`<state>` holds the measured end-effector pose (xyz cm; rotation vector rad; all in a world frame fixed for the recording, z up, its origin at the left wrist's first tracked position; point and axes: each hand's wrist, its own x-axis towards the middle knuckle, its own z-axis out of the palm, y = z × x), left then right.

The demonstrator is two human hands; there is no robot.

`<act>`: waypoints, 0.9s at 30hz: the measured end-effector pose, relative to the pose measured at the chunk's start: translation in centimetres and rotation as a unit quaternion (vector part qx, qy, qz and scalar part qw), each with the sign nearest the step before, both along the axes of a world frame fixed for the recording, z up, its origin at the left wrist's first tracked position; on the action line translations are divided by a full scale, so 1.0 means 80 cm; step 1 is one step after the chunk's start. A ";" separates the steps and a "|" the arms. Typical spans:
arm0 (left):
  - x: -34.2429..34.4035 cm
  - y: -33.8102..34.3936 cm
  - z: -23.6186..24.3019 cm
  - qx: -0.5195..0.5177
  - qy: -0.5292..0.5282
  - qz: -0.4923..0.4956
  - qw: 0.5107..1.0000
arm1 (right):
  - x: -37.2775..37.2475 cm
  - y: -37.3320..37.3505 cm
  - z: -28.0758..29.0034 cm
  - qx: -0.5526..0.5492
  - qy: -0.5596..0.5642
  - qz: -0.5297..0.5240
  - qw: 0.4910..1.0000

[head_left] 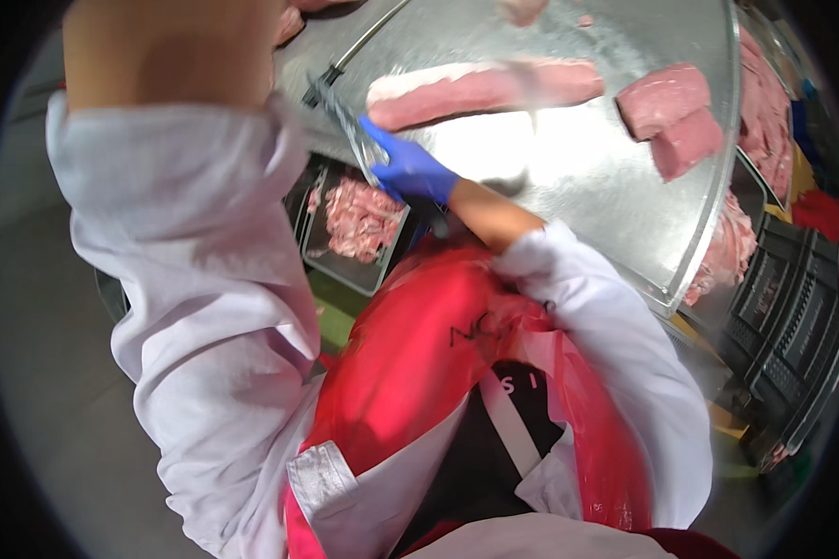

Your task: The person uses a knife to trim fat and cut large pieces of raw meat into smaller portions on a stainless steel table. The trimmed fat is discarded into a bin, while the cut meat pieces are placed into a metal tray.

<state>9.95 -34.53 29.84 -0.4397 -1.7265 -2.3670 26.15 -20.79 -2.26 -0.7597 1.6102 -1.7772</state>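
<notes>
My right hand [410, 170], in a blue glove, is closed at the near edge of the metal table [587, 200]. Its fingers are around a narrow, grey, streaked thing [352, 126] whose kind I cannot make out. Against that thing's far end lies a thin metal rod [371, 39] with a black end piece. A long pink meat loin [485, 90] with a pale fat edge lies on the table just beyond the hand. Two shorter meat pieces [667, 102] touch each other farther right. My left forearm [172, 56] rises at the upper left, its hand outside the picture.
Below the table edge, a dark bin [382, 270] holds pink meat trimmings [359, 219]. More meat [764, 112] is heaped past the table's right side, near stacked black crates [788, 303]. Further meat pieces [522, 9] show at the far edge of view.
</notes>
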 end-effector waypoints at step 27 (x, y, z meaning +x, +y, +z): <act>0.258 0.215 -0.493 -0.701 0.015 -0.113 0.704 | 0.027 0.384 -0.024 0.495 0.095 0.013 0.863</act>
